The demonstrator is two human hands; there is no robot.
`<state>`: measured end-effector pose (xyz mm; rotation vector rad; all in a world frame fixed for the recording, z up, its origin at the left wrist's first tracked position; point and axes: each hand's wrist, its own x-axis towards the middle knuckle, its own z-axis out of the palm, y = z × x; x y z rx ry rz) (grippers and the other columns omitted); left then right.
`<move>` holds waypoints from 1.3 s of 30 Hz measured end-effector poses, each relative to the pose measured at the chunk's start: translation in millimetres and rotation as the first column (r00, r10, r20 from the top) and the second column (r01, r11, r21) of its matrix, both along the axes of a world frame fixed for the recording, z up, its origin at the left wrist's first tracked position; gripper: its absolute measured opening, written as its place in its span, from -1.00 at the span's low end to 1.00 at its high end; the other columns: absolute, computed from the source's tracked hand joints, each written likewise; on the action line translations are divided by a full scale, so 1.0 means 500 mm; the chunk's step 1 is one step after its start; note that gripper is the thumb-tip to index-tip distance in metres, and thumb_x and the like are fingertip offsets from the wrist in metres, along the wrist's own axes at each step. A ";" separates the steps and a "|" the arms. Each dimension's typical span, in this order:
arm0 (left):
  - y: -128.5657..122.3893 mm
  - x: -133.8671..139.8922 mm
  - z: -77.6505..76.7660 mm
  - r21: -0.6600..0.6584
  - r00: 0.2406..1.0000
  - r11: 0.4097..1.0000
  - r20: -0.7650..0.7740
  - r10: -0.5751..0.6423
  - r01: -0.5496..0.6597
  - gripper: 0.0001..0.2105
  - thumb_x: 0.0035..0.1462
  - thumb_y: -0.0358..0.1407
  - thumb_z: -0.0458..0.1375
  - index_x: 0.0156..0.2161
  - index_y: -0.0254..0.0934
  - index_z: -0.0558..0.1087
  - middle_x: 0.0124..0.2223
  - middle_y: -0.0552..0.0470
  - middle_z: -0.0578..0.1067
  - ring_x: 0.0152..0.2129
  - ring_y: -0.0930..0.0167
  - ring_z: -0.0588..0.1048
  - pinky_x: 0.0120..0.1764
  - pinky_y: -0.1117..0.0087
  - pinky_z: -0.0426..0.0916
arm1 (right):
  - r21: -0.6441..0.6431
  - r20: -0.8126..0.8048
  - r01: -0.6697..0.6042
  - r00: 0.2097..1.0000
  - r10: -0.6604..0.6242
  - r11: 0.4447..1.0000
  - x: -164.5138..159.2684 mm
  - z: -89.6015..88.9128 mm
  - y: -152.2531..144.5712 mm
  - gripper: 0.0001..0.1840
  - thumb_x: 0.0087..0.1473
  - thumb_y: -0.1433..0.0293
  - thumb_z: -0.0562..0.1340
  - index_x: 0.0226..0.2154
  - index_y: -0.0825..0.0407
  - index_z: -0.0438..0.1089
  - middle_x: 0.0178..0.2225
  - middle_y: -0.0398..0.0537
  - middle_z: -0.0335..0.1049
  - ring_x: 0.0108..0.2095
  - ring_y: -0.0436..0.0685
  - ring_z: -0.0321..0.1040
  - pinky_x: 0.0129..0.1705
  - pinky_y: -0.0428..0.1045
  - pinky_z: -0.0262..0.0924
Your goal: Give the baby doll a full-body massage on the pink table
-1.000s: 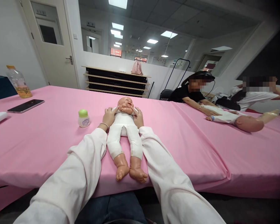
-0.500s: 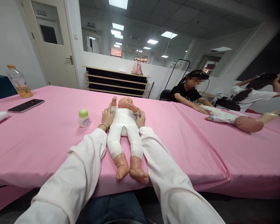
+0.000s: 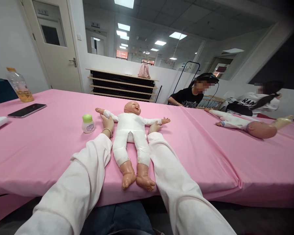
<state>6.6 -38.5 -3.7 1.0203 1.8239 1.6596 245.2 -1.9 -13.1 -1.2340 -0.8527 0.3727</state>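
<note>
On its back before me lies a baby doll with a white cloth body, its head away from me and its bare feet near the table edge. Both of its arms are spread out sideways. My left hand is closed around the doll's arm on the left, close to the wrist. On the other side, my right hand grips the doll's other forearm from below. A small white bottle with a green cap stands just left of my left hand.
The pink-covered table carries a phone and a drink bottle at the left. A second doll lies at the right. One person in black and another in white sit beyond the table.
My hands have moved apart, bringing the doll's arms from raised and bent beside its head to stretched out sideways. The person in black has drawn back from the second doll.
</note>
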 end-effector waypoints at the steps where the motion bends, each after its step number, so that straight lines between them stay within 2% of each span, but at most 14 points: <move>1: 0.000 0.000 0.000 0.004 1.000 1.000 -0.012 -0.004 0.004 -0.33 0.21 -0.28 -0.02 0.32 -0.36 -0.24 0.19 -0.26 0.24 -0.03 0.22 0.39 -0.07 0.23 0.29 | 0.003 -0.027 0.041 0.999 -0.041 0.999 -0.002 0.000 -0.002 -0.45 0.13 0.40 -0.08 0.18 0.12 -0.09 0.10 0.24 0.16 0.12 0.15 0.20 0.07 0.10 0.21; 4: -0.002 0.000 0.000 0.042 0.996 0.999 -0.093 -0.012 0.016 -0.32 0.21 -0.28 -0.02 0.33 -0.29 -0.26 0.16 -0.21 0.29 -0.08 0.25 0.42 -0.09 0.25 0.30 | -0.011 -0.108 0.105 0.989 -0.105 0.994 -0.004 0.007 -0.008 -0.42 0.08 0.39 0.01 0.16 0.13 -0.09 0.12 0.23 0.13 0.12 0.14 0.18 0.11 0.11 0.15; 6: -0.004 0.001 0.002 0.084 0.984 0.996 -0.176 -0.011 0.026 -0.33 0.22 -0.27 -0.04 0.33 -0.29 -0.25 0.11 -0.19 0.34 -0.11 0.26 0.43 -0.11 0.26 0.30 | -0.021 -0.113 0.060 0.992 -0.062 0.998 -0.006 0.013 -0.013 -0.41 0.06 0.38 0.05 0.14 0.14 -0.06 0.12 0.23 0.14 0.10 0.15 0.20 0.11 0.12 0.13; 8: -0.007 0.003 0.006 0.113 0.966 0.993 -0.258 -0.006 0.037 -0.35 0.23 -0.25 -0.06 0.33 -0.29 -0.25 0.04 -0.17 0.40 -0.13 0.25 0.43 -0.13 0.27 0.30 | 0.002 -0.078 0.017 0.997 -0.017 1.000 -0.010 0.020 -0.020 -0.41 0.04 0.38 0.07 0.14 0.13 -0.03 0.12 0.21 0.15 0.09 0.14 0.21 0.11 0.12 0.12; 11: -0.009 0.008 0.014 0.130 0.922 0.990 -0.388 0.005 0.050 -0.37 0.24 -0.25 -0.10 0.34 -0.28 -0.23 -0.07 -0.14 0.45 -0.17 0.24 0.43 -0.16 0.29 0.30 | 0.100 0.059 -0.035 0.998 0.029 0.994 -0.020 0.026 -0.030 -0.42 0.02 0.40 0.08 0.12 0.11 0.04 0.11 0.16 0.17 0.08 0.12 0.20 0.13 0.09 0.10; 14: -0.009 0.015 0.020 0.124 0.831 0.987 -0.557 -0.019 0.106 -0.41 0.24 -0.28 -0.14 0.33 -0.30 -0.16 -0.14 -0.16 0.45 -0.20 0.24 0.40 -0.15 0.27 0.27 | 0.161 0.263 -0.126 0.961 0.080 0.979 -0.030 0.027 -0.037 -0.45 0.01 0.42 0.09 0.10 0.07 0.14 0.06 0.11 0.20 0.06 0.12 0.20 0.13 0.08 0.11; 17: -0.009 0.023 0.021 0.079 0.703 0.984 -0.709 -0.057 0.159 -0.44 0.23 -0.32 -0.13 0.32 -0.29 -0.07 -0.12 -0.19 0.42 -0.18 0.22 0.35 -0.10 0.23 0.23 | 0.134 0.419 -0.241 0.893 0.166 0.961 -0.037 0.025 -0.037 -0.49 -0.02 0.47 0.08 0.04 0.03 0.25 0.02 0.08 0.22 0.04 0.11 0.22 0.12 0.05 0.12; 21: -0.012 0.029 0.019 0.003 0.565 0.983 -0.819 -0.104 0.184 -0.47 0.20 -0.36 -0.09 0.28 -0.13 0.06 -0.05 -0.18 0.37 -0.15 0.19 0.29 -0.12 0.21 0.20 | 0.049 0.510 -0.355 0.812 0.282 0.934 -0.042 0.024 -0.033 -0.57 -0.01 0.51 0.07 -0.07 0.04 0.39 0.00 0.05 0.21 0.05 0.10 0.19 0.17 0.04 0.07; 24: -0.014 0.031 0.021 -0.043 0.516 0.979 -0.844 -0.142 0.199 -0.48 0.19 -0.39 -0.09 0.24 0.00 0.14 -0.02 -0.16 0.34 -0.14 0.18 0.26 -0.13 0.20 0.19 | 0.006 0.509 -0.365 0.802 0.312 0.931 -0.044 0.027 -0.031 -0.62 0.02 0.49 0.07 -0.11 0.03 0.43 0.03 0.04 0.20 0.07 0.12 0.15 0.19 0.06 0.02; 29: -0.013 0.030 0.024 -0.079 0.511 0.972 -0.839 -0.184 0.221 -0.49 0.19 -0.42 -0.11 0.21 0.06 0.19 0.00 -0.16 0.33 -0.13 0.17 0.25 -0.13 0.18 0.18 | 0.004 0.528 -0.403 0.778 0.341 0.915 -0.044 0.032 -0.033 -0.65 0.01 0.49 0.09 -0.17 0.01 0.47 -0.02 0.00 0.25 0.06 0.12 0.16 0.18 0.09 0.03; 33: -0.012 0.030 0.022 -0.073 0.520 0.971 -0.834 -0.185 0.229 -0.49 0.19 -0.41 -0.12 0.21 0.06 0.19 0.01 -0.17 0.32 -0.11 0.16 0.24 -0.11 0.17 0.19 | 0.014 0.504 -0.414 0.789 0.351 0.910 -0.044 0.032 -0.036 -0.65 -0.01 0.51 0.09 -0.19 0.01 0.47 -0.04 -0.02 0.26 0.04 0.09 0.17 0.18 0.07 0.03; 36: -0.012 0.029 0.019 -0.052 0.589 0.976 -0.790 -0.170 0.213 -0.49 0.19 -0.39 -0.11 0.25 -0.01 0.13 0.00 -0.18 0.33 -0.11 0.16 0.26 -0.09 0.16 0.20 | 0.031 0.418 -0.371 0.848 0.325 0.928 -0.045 0.030 -0.039 -0.61 -0.03 0.53 0.08 -0.14 0.04 0.43 -0.02 0.01 0.26 0.04 0.08 0.19 0.16 0.03 0.07; 39: -0.011 0.025 0.017 -0.024 0.724 0.983 -0.673 -0.150 0.181 -0.44 0.20 -0.35 -0.09 0.31 -0.13 -0.02 -0.06 -0.20 0.37 -0.11 0.17 0.32 -0.06 0.15 0.22 | 0.068 0.259 -0.325 0.919 0.298 0.943 -0.045 0.029 -0.041 -0.56 -0.06 0.49 0.11 -0.06 0.09 0.35 -0.01 0.07 0.27 -0.02 0.09 0.26 0.06 0.02 0.18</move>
